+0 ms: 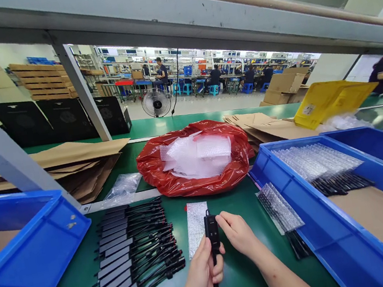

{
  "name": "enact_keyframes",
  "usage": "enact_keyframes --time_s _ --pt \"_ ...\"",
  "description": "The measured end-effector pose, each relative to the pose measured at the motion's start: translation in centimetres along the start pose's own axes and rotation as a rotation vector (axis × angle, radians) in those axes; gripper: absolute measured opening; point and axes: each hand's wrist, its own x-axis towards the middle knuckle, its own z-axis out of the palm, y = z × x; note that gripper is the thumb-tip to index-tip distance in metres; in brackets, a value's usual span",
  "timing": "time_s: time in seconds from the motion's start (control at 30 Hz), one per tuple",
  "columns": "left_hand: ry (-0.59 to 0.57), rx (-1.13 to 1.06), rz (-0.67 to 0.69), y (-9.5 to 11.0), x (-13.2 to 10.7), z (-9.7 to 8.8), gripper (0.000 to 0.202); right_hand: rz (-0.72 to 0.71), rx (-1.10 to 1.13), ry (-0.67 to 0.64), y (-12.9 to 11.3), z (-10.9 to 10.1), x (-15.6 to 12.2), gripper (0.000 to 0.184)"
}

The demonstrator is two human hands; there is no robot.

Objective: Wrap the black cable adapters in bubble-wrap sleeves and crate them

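Left hand [202, 273] closed round the lower part of a black device [212, 232], held upright over the green table [248, 282], face toward the camera; right hand [237, 232] has thumb and forefinger at the device's upper right edge, touching or nearly so, can't tell if pinching; device is bare, no wrap on it; a flat bubble sleeve [196, 220] lies just behind it, looks unfilled; done, as far as shows: a batch of sleeved units [319, 159] in the right blue bin [324, 224], plus a sleeved bundle [280, 208] outside, against the bin's near wall; left, by the look of it: the held device and a long row of bare units [117, 269] on the left, cables pointing right, with loose sleeves [197, 157] stocked in the red bag [198, 187]; so seems partway, no exact count; hidden: device's back and the left palm; lower end of the device runs off the bottom edge; row overlaps, hard to count; left blue bin [39, 240] cut off, contents mostly unseen; markings on the device too small to read.
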Motion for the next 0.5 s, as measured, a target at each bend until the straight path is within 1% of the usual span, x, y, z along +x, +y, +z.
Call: enact_keyframes --time_s 0.07,0.17,0.23,0.3,0.33,0.4,0.5 --pt "0.003 -0.003 -0.004 -0.1 0.0 0.0 0.036 0.001 0.031 0.000 0.0 0.0 -0.1 0.042" --pt "0.038 -0.015 0.001 -0.2 0.2 0.0 0.038 -0.072 0.122 -0.044 -0.1 -0.5 -0.4 0.044" --pt "0.095 -0.039 0.030 0.0 0.3 0.1 0.041 -0.105 0.222 -0.077 0.0 -1.1 -0.5 0.045" --pt "0.172 -0.083 0.094 0.2 0.5 0.1 0.042 -0.069 0.275 -0.079 0.2 -1.9 0.0 0.046" --pt "0.205 -0.108 0.131 0.3 0.5 0.0 0.042 -0.040 0.255 -0.081 0.4 -2.1 0.4 0.046" --pt "0.239 -0.149 0.187 0.5 0.5 0.0 0.040 -0.003 0.088 -0.121 0.7 -2.4 1.7 0.047" --pt "0.245 -0.149 0.228 0.4 0.3 -0.2 0.031 0.065 -0.355 -0.198 1.1 -1.8 3.8 0.041"
